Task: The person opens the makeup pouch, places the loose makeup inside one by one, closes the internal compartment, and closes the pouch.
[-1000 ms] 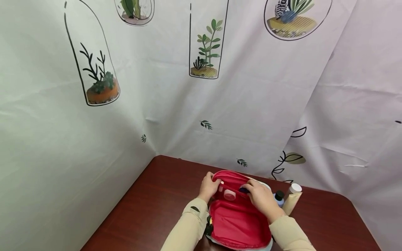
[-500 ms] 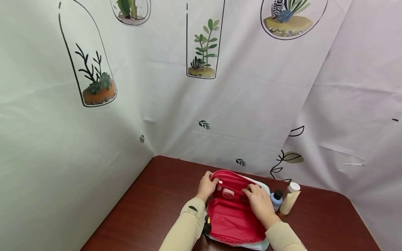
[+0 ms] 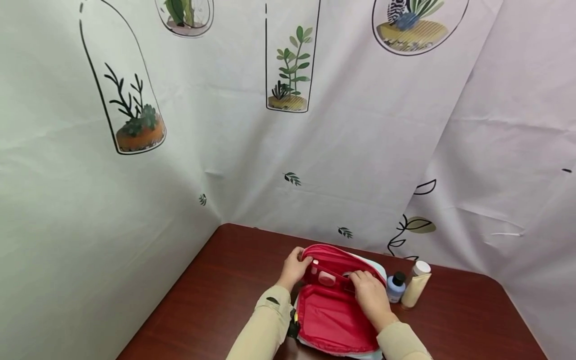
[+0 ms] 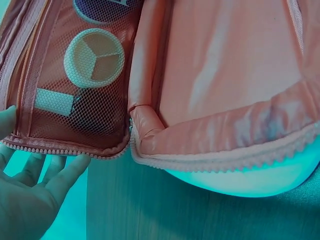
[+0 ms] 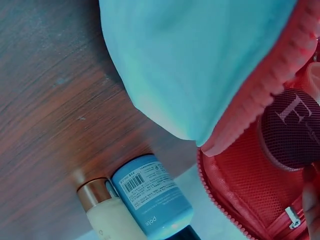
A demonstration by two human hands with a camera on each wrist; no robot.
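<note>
A zip-up toiletry bag [image 3: 337,320] with a red lining lies unzipped, its lid raised at the back. My left hand [image 3: 293,270] grips the lid's left edge, thumb on the inside and fingers behind. Mesh pocket [image 4: 50,75] on the lid holds a round white container [image 4: 94,57], a small white-capped item [image 4: 54,101] and a dark round case [image 5: 292,127] marked with an F. My right hand [image 3: 370,295] is at the pocket's right part, its fingertips beside the dark case; most of that hand is outside the right wrist view, and whether it pinches anything I cannot tell.
Right of the bag stand a blue bottle [image 3: 395,288] with a black cap, a cream tube [image 3: 415,292] and a white-capped bottle [image 3: 421,269]. All sit on the dark red-brown table [image 3: 225,290]. A printed white cloth [image 3: 351,150] hangs behind it.
The dark case, earlier between the right fingers at the pocket opening, now lies behind the mesh. The right hand has shifted slightly; the left hand keeps its grip on the lid.
</note>
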